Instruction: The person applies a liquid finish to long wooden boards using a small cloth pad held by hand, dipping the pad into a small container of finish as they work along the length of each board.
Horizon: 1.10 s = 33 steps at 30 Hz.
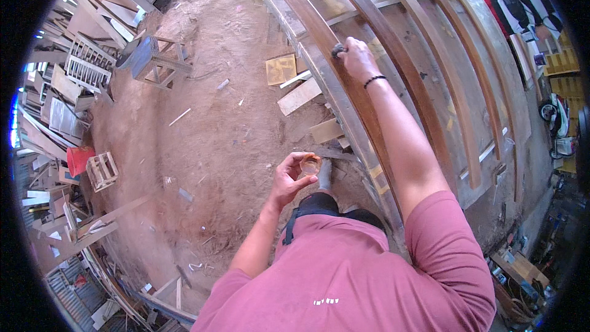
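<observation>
A small clear cup [310,166] with orange-brown stains around its rim sits in the curled fingers of my left hand [286,182], low and left of the worktable. Reaching out, my right hand [361,61] is closed on a dark wadded rag [338,51]. That rag touches the top of a long brown wooden board [310,15], the leftmost of several on the table. Another dark brown board [402,55] lies just right of my hand. What is inside the cup cannot be made out clearly.
Several more wooden strips [430,40] lie along the table [434,80]. Offcuts [299,96] lie on the dirt floor beside it. At left are a stool [161,61], a red bucket [78,161], a small crate [102,171] and scrap wood. A motorbike [559,124] stands far right.
</observation>
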{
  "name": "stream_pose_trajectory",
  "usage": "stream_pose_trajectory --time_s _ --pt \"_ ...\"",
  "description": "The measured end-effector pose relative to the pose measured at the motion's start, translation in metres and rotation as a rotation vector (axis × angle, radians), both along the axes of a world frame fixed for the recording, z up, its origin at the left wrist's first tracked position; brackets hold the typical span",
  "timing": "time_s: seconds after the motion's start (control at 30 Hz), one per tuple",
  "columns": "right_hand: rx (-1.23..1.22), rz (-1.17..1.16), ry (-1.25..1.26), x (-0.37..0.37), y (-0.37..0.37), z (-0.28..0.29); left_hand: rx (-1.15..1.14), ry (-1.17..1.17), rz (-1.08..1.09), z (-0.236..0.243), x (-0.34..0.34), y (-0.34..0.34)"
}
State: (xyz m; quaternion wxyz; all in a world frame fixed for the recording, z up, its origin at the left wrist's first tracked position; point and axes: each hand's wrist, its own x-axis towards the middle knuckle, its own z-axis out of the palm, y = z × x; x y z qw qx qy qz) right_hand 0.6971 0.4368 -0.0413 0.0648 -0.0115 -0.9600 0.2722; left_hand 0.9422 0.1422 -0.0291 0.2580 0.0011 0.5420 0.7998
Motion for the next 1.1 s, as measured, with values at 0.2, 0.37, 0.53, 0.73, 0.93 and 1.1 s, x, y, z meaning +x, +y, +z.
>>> stream_pose_trajectory --time_s 0.2,0.37,0.53,0.73,0.93,1.1 --pt "-0.056 -0.006 -0.052 0.138 0.034 0.028 0.030 -0.031 0.028 -0.012 0.014 -0.010" --pt "-0.066 -0.134 -0.123 0.207 0.033 0.012 0.062 -0.102 -0.029 -0.011 0.008 0.001" --pt "-0.034 -0.107 -0.049 0.129 0.013 0.001 0.070 -0.075 0.016 -0.005 -0.001 0.000" --pt "-0.001 -0.035 -0.042 -0.026 -0.014 -0.016 0.009 -0.032 0.112 -0.008 0.008 -0.017" --pt "-0.039 -0.052 -0.223 -0.106 -0.017 0.005 0.021 -0.062 0.161 -0.006 0.019 -0.032" --pt "-0.058 -0.016 -0.278 0.010 0.007 0.019 0.025 -0.133 0.215 -0.013 0.025 -0.041"
